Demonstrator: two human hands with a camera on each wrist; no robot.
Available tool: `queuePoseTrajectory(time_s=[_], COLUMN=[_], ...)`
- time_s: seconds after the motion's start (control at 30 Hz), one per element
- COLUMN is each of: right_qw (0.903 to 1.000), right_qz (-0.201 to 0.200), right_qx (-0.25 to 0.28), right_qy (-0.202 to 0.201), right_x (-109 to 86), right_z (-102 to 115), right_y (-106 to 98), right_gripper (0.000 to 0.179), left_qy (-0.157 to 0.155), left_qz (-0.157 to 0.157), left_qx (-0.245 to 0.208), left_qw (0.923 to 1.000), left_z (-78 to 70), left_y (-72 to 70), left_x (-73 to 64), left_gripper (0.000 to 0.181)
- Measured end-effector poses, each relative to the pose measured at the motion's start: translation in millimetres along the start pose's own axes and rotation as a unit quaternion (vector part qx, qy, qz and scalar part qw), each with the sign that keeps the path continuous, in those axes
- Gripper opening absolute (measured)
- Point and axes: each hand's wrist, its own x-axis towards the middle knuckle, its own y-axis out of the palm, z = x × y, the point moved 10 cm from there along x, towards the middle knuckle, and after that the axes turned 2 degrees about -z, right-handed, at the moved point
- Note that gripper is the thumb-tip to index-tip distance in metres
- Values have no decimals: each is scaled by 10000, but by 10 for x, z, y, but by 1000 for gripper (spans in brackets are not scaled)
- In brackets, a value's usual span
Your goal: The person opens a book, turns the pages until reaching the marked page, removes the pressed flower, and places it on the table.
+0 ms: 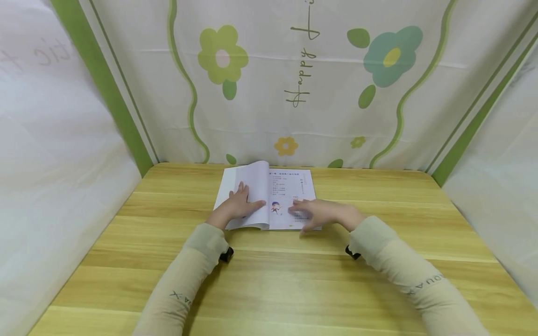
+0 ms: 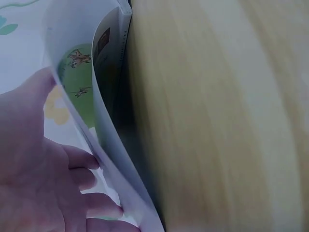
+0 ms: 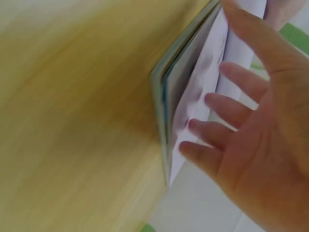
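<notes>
An open book (image 1: 290, 186) lies at the far middle of the table, its right page printed with lines of text and a small cartoon figure. My left hand (image 1: 239, 204) rests spread on the left page (image 1: 257, 179), which bulges up near the spine. In the left wrist view the left hand (image 2: 48, 169) touches the curved pages with straight fingers, and a green picture shows on an inner page. Over the right page, my right hand (image 1: 319, 213) has its fingers loosely extended. The right wrist view shows that hand (image 3: 260, 125) beside the book's edge (image 3: 166, 121), gripping nothing.
The wooden table (image 1: 290, 284) reaches to a white cloth wall (image 1: 269, 70) with flowers behind the book. White cloth sides (image 1: 50, 140) with green bands stand left and right. A dark wrist device (image 1: 227, 255) sits under the left sleeve.
</notes>
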Motion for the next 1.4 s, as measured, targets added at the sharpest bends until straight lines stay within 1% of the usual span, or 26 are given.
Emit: queuePoseTrajectory(time_s=[0.07, 0.13, 0.33, 0.43, 0.57, 0.63, 0.73, 0.87, 1.0, 1.13, 1.27, 1.4], right_qw=[9997, 9994, 9993, 9992, 9989, 9985, 9984, 9980, 9970, 9967, 9961, 9958], right_qz=[148, 237, 252, 259, 251, 264, 281, 307, 282, 84, -172, -276], right_qx=[-16, -48, 1, -51, -181, -171, -173, -134, -112, -155, -169, -167], right_qy=[169, 239, 277, 284, 362, 446, 465, 537, 706, 791, 845, 852], right_x=[-51, -95, -144, -155, -184, -202, -223, -248, -263, -271, -279, -271], right_z=[-63, -98, -154, -178, -220, -246, -257, -282, -331, -369, -400, -414], right_y=[24, 34, 18, 11, -7, -16, -32, -47, -66, -115, -174, -199], right_gripper=[78, 79, 76, 74, 72, 70, 68, 64, 62, 64, 65, 65], left_qy=[17, 93, 331, 332, 205, 123, 12, -147, -146, -116, -226, -348], left_qz=[-21, -31, 125, 187, 193, 167, 132, 170, 212, 295, 353, 346], left_qx=[-10, -23, -35, 25, 41, 41, 93, 181, 182, 104, 21, 47], left_qw=[10000, 9999, 9994, 9993, 9996, 9998, 9999, 9996, 9995, 9994, 9991, 9988], left_z=[-2, -14, -57, -63, -62, -59, -48, -9, 24, 55, 87, 96], left_y=[-5, -14, 2, 14, 4, -9, -23, -24, -27, -12, 1, -6], left_x=[2, 6, 2, 0, -15, -29, -52, -79, -77, -61, -72, -101], left_gripper=[96, 93, 77, 71, 68, 69, 75, 83, 84, 85, 86, 88])
